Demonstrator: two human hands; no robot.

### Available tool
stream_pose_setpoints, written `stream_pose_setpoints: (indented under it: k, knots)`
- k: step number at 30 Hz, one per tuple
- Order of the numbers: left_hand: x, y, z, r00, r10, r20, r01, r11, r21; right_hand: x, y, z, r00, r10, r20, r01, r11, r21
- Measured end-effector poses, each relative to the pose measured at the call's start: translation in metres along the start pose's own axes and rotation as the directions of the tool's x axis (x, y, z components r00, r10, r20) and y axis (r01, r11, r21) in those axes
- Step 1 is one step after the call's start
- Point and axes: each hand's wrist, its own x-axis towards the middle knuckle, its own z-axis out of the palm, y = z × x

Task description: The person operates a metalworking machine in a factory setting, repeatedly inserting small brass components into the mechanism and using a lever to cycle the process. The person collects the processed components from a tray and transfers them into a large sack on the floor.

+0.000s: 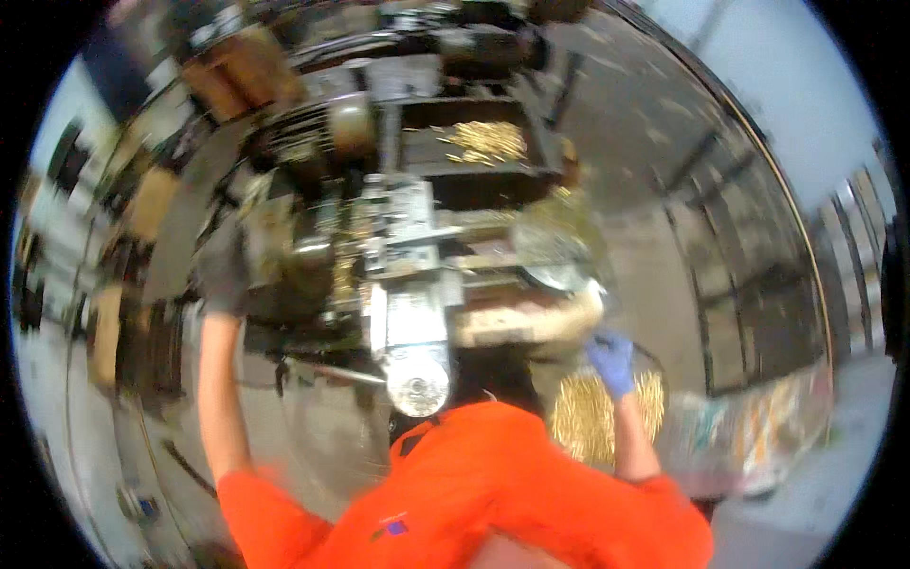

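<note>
1. The slim golden pieces [592, 431] are heaped at the lower right, just beyond the body; their long axes appear mostly aligned fore and aft, though single ends are blurred.
2. A smaller golden batch [488, 140] is scattered in a dark tray [422, 156] at the far side of the machine [409, 228]; there the long axes are turned more crosswise, at mixed angles.
3. The right hand [611, 362], covered by a blue glove, is held by the heap's far edge; whether anything is grasped cannot be told.
4. The left hand [223, 270], covered by a dark grey glove, is stretched toward the machine's left side; whether it is clenched or released is lost in blur.
5. The machine is surrounded by grey-brown floor [630, 232]; a dark frame [744, 294] and a crumpled, printed sheet [749, 427] are seen at the right.
6. The machine's near end is formed by a shiny, round-tipped metal bar [414, 332]; orange clothing [455, 484] is worn.
</note>
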Motion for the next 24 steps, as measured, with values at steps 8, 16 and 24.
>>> stream_pose_setpoints:
  k: [8,16,24]
  knots:
    - [-0.071,-0.050,-0.033,0.894,-0.145,0.424,0.207,0.973,-0.104,-0.009,0.099,-0.103,0.857,0.352,-0.376,-0.433,0.887,-0.157]
    - [-0.055,-0.031,-0.043,0.950,-0.157,0.271,0.127,0.984,0.126,-0.049,0.178,-0.113,0.795,0.590,-0.139,-0.577,0.666,-0.473]
    - [-0.078,-0.047,-0.073,0.913,-0.268,0.309,0.316,0.942,-0.117,-0.009,0.200,-0.066,0.754,0.654,0.055,-0.310,0.429,-0.849]
